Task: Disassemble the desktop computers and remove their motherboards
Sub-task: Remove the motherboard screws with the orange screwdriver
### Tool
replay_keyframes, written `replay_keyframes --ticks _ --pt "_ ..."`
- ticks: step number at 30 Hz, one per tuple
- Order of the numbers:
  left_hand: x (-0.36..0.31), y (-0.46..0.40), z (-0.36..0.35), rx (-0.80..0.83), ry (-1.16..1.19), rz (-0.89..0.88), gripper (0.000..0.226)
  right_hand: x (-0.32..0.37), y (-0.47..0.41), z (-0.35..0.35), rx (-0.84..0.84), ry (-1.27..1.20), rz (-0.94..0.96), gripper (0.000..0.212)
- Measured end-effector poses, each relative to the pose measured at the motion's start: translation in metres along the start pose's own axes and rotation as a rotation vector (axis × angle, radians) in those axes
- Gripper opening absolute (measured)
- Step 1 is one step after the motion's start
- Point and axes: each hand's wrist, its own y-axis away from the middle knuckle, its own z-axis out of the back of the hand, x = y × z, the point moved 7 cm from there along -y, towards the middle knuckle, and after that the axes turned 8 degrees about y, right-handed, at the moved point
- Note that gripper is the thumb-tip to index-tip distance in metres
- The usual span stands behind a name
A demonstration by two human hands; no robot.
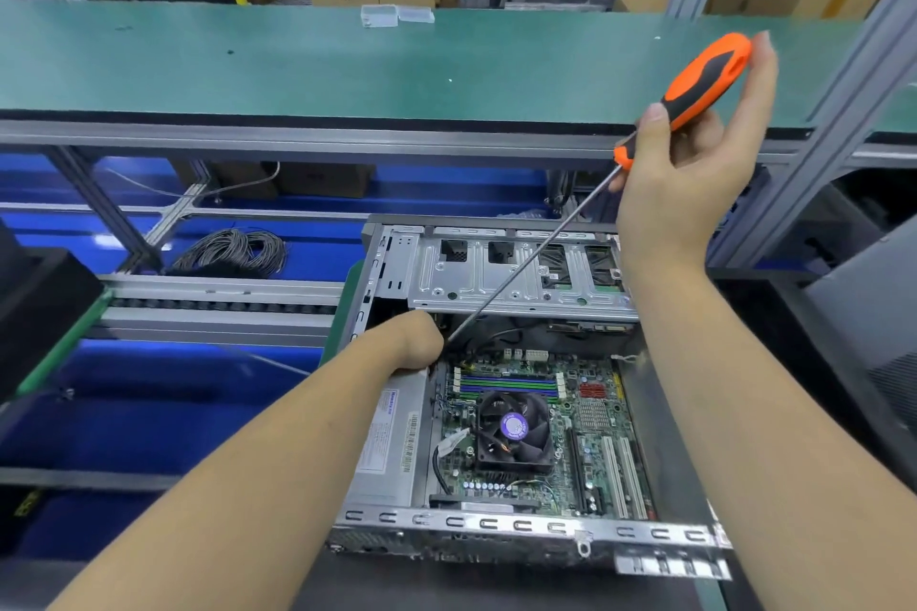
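An open desktop case [496,526] lies in front of me with its green motherboard [590,417] exposed and a black CPU fan [513,429] on it. A silver drive cage [516,273] spans the far end. My right hand [694,179] grips the orange-and-black handle of a long screwdriver [704,84]; its shaft slants down-left and its tip reaches under the cage near the board's far left corner. My left hand [414,342] reaches into that same corner beside the power supply [392,447]; its fingers are hidden inside the case.
A green conveyor shelf [347,65] runs across above, with a clear plastic box [379,15] on it. A coil of grey cable [233,251] lies on the blue surface at left. Aluminium frame posts [814,174] stand at right. Cardboard boxes fill the background.
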Motion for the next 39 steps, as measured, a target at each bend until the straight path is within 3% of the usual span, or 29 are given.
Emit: replay_keyframes --ticks 4,8,13,15,22,29,36,39 --pt "-0.008 0.016 0.006 -0.004 0.015 -0.08 0.031 0.003 -0.004 -0.001 -0.015 0.02 0.024 0.066" --pt "-0.016 0.043 0.0 -0.061 -0.231 -0.127 0.024 0.001 -0.003 -0.01 0.009 0.056 -0.001 0.066" --pt "-0.009 0.077 -0.017 -0.496 -0.311 -0.179 0.024 0.002 -0.004 -0.012 0.005 0.089 0.005 0.066" --pt "-0.006 0.079 -0.016 -0.574 -0.226 -0.21 0.022 0.008 -0.008 -0.015 0.016 0.068 0.035 0.065" --pt "0.0 0.073 -0.017 -0.503 -0.118 -0.194 0.024 0.025 -0.014 -0.025 0.021 0.096 0.175 0.065" --pt "-0.002 0.076 -0.015 -0.515 -0.096 -0.196 0.029 0.016 -0.008 -0.049 0.087 0.147 0.156 0.064" --pt "-0.002 0.078 -0.013 -0.52 -0.073 -0.182 0.035 -0.003 0.024 -0.1 0.579 0.21 0.198 0.063" --pt "-0.003 0.079 -0.013 -0.518 -0.077 -0.181 0.035 -0.01 0.037 -0.109 0.68 0.296 0.254 0.069"
